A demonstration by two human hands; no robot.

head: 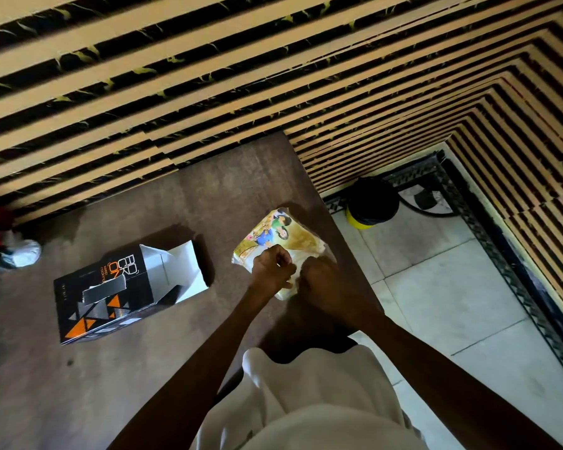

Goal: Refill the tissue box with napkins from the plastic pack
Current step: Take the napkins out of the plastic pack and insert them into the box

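Brown wood-grain table (163, 209) carries both task items, and we work standing at its near right corner. Our left hand (271, 267) and right hand (319, 280) are both curled tight on the near end of the clear plastic napkin pack with the yellow printed label (275, 233), thumbs and fingers pinching the film where the two hands meet; whether the film has parted there we cannot tell. The pack lies flat near the table's right edge, its long axis running away from us and slightly left, so the pinched end is the one closest to the body. We judge the step in hand to be opening the pack. The black cardboard tissue box with orange triangles (108, 297) lies on its side, well apart to the left of the pack, with its white-lined end flaps (179, 271) spread and facing right, toward the pack. The left hand is nearer that open end, so the napkin stack should travel leftward, aligned with the box's long axis.
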